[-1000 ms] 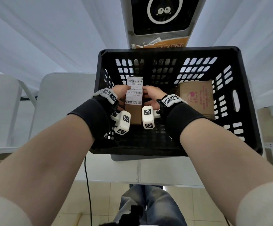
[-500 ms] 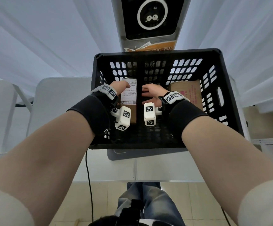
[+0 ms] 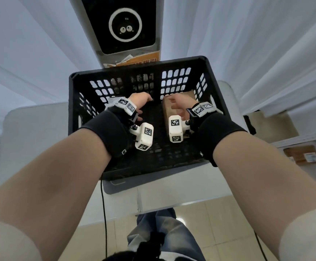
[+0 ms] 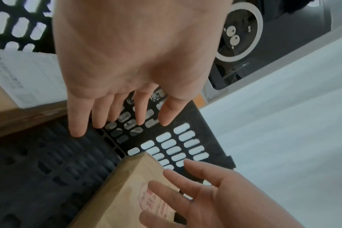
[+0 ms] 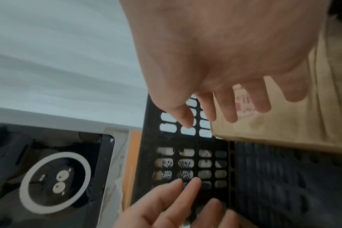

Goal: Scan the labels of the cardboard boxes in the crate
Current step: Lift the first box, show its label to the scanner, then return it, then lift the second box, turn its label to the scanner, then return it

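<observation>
A black plastic crate stands on a white table. My left hand is open inside it with straight fingers and holds nothing. In the left wrist view a brown cardboard box with a white label lies in the crate beside that hand; in the head view my left wrist hides it. My right hand is open over a second cardboard box with red print at the crate's right side. Its fingers spread just above that box's top face.
Behind the crate stands a grey post with a dark panel and a white ring. White curtains hang around. Another labelled cardboard box lies on a surface to the right. A black cable hangs from the table's front edge.
Both hands held the labelled box upright a second ago. They have let go of it, and it now lies at the crate's left. My right hand has moved right, over the red-printed box.
</observation>
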`<action>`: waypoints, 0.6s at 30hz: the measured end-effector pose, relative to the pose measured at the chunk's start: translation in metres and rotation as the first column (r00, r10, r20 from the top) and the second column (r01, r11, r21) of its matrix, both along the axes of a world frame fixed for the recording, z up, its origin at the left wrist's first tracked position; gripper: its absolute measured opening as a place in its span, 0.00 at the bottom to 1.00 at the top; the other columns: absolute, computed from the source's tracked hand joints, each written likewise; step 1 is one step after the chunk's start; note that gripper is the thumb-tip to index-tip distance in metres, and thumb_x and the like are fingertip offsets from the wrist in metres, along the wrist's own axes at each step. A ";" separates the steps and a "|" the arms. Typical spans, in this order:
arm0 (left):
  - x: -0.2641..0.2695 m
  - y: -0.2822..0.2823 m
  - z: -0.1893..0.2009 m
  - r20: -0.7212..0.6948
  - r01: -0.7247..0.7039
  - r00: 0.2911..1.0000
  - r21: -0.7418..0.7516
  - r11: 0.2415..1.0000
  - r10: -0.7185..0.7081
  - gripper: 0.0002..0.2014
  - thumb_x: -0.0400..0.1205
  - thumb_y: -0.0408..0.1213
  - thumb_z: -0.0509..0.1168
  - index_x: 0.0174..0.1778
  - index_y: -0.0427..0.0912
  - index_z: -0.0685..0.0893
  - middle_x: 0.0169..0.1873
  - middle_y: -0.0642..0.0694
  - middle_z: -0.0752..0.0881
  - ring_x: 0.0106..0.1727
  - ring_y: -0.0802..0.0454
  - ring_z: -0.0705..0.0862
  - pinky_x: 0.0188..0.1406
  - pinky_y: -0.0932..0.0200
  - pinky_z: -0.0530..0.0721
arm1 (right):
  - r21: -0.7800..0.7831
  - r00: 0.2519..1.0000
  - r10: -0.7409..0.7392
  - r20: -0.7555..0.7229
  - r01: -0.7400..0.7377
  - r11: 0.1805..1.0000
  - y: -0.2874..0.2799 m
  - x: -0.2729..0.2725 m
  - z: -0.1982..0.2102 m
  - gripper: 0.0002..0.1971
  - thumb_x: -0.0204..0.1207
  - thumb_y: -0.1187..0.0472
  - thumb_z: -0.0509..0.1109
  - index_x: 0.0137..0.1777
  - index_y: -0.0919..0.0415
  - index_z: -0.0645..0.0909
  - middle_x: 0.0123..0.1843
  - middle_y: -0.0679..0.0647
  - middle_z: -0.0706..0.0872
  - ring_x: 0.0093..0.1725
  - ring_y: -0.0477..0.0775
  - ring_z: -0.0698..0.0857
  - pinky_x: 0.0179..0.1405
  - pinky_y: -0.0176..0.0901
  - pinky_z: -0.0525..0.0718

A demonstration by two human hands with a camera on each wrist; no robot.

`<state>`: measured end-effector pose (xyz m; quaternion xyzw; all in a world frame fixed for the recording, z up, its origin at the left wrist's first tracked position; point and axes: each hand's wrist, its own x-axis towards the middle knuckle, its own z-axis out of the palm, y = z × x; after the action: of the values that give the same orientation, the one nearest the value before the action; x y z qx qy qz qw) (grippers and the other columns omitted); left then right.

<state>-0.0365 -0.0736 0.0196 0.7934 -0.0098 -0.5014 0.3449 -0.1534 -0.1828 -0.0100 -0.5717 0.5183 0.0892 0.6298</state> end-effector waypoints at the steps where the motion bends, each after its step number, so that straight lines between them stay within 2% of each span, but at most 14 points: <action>1: -0.005 -0.005 -0.001 -0.002 0.011 1.000 -0.006 1.000 -0.011 0.25 0.81 0.39 0.64 0.75 0.39 0.73 0.76 0.36 0.72 0.74 0.35 0.73 0.65 0.31 0.79 | -0.019 1.000 -0.014 -0.003 0.014 1.000 -0.005 -0.005 0.000 0.26 0.79 0.53 0.63 0.76 0.63 0.73 0.40 0.46 0.75 0.37 0.46 0.75 0.38 0.43 0.77; 3: -0.011 -0.012 -0.004 -0.015 0.027 1.000 -0.019 0.999 -0.027 0.25 0.81 0.39 0.64 0.76 0.39 0.72 0.76 0.35 0.72 0.73 0.34 0.74 0.64 0.30 0.79 | -0.044 0.999 -0.041 -0.025 0.040 0.998 -0.015 -0.009 -0.002 0.25 0.80 0.54 0.63 0.73 0.66 0.75 0.43 0.50 0.80 0.39 0.48 0.80 0.41 0.41 0.80; 5: -0.017 -0.020 -0.007 -0.040 0.029 0.999 -0.028 0.999 -0.030 0.25 0.81 0.39 0.64 0.75 0.39 0.72 0.74 0.35 0.74 0.72 0.35 0.75 0.64 0.31 0.79 | -0.053 0.995 -0.084 -0.061 0.081 0.995 -0.023 -0.014 -0.004 0.23 0.81 0.53 0.63 0.70 0.66 0.75 0.56 0.57 0.86 0.52 0.55 0.87 0.56 0.46 0.86; 6: -0.019 -0.023 -0.009 -0.055 0.019 0.998 -0.039 0.999 -0.021 0.24 0.82 0.38 0.63 0.75 0.39 0.72 0.73 0.35 0.74 0.72 0.35 0.76 0.64 0.31 0.80 | -0.070 0.993 -0.085 -0.081 0.079 0.994 -0.027 -0.016 -0.007 0.23 0.81 0.52 0.62 0.71 0.66 0.75 0.63 0.59 0.86 0.60 0.57 0.86 0.63 0.49 0.84; 7: -0.022 -0.025 -0.010 -0.071 0.010 0.997 -0.051 0.999 -0.014 0.24 0.82 0.38 0.63 0.75 0.39 0.72 0.73 0.35 0.75 0.71 0.35 0.76 0.64 0.31 0.80 | -0.079 0.994 -0.064 -0.092 0.057 0.995 -0.028 -0.019 -0.007 0.24 0.81 0.51 0.62 0.72 0.66 0.74 0.65 0.58 0.84 0.63 0.57 0.84 0.64 0.48 0.83; 8: -0.024 -0.027 -0.011 -0.091 -0.001 0.996 -0.065 0.998 -0.005 0.23 0.83 0.38 0.62 0.75 0.39 0.71 0.74 0.36 0.75 0.71 0.36 0.77 0.64 0.32 0.81 | -0.086 0.995 -0.044 -0.086 0.037 0.996 -0.030 -0.021 -0.011 0.25 0.82 0.52 0.61 0.74 0.67 0.73 0.61 0.57 0.84 0.62 0.56 0.83 0.63 0.47 0.83; 11: -0.031 -0.035 -0.016 -0.129 -0.002 0.992 -0.078 0.997 -0.008 0.23 0.84 0.39 0.60 0.77 0.40 0.70 0.75 0.38 0.75 0.70 0.35 0.78 0.64 0.33 0.81 | -0.034 0.999 -0.045 -0.032 0.043 0.998 -0.034 -0.029 -0.020 0.24 0.81 0.57 0.60 0.74 0.68 0.73 0.47 0.52 0.82 0.50 0.50 0.81 0.71 0.49 0.79; 13: -0.034 -0.039 -0.021 -0.143 0.010 0.990 -0.073 0.997 -0.020 0.25 0.85 0.40 0.60 0.79 0.40 0.68 0.76 0.38 0.74 0.71 0.35 0.77 0.62 0.33 0.82 | -0.040 0.999 -0.020 -0.043 0.018 0.999 -0.038 -0.033 -0.027 0.19 0.79 0.56 0.61 0.67 0.63 0.78 0.45 0.50 0.79 0.51 0.52 0.79 0.74 0.52 0.78; 14: -0.035 -0.040 -0.023 -0.150 0.013 0.988 -0.068 0.998 -0.023 0.26 0.85 0.41 0.60 0.80 0.40 0.67 0.76 0.38 0.73 0.72 0.34 0.76 0.62 0.34 0.82 | -0.055 0.999 -0.004 -0.047 0.002 0.998 -0.040 -0.035 -0.031 0.21 0.77 0.54 0.61 0.67 0.62 0.80 0.45 0.49 0.78 0.54 0.53 0.78 0.76 0.54 0.77; 16: -0.036 -0.043 -0.028 -0.160 0.012 0.987 -0.056 0.998 -0.021 0.28 0.85 0.42 0.60 0.81 0.41 0.65 0.77 0.37 0.72 0.74 0.33 0.75 0.62 0.33 0.82 | -0.028 0.999 -0.020 -0.049 0.019 0.999 -0.047 -0.035 -0.044 0.16 0.70 0.51 0.64 0.55 0.56 0.83 0.48 0.50 0.78 0.58 0.55 0.77 0.77 0.59 0.76; 18: -0.037 -0.045 -0.033 -0.159 0.012 0.987 -0.041 0.999 -0.018 0.28 0.85 0.42 0.61 0.81 0.41 0.65 0.78 0.37 0.71 0.74 0.33 0.74 0.64 0.32 0.80 | -0.014 0.998 -0.044 -0.043 0.043 0.999 -0.050 -0.036 -0.046 0.12 0.66 0.51 0.65 0.48 0.53 0.82 0.46 0.49 0.79 0.58 0.54 0.77 0.76 0.59 0.77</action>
<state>-0.0736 -0.1187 -0.0132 0.7438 0.0019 -0.5655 0.3564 -0.1891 -0.2331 -0.0564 -0.5622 0.5448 0.0845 0.6165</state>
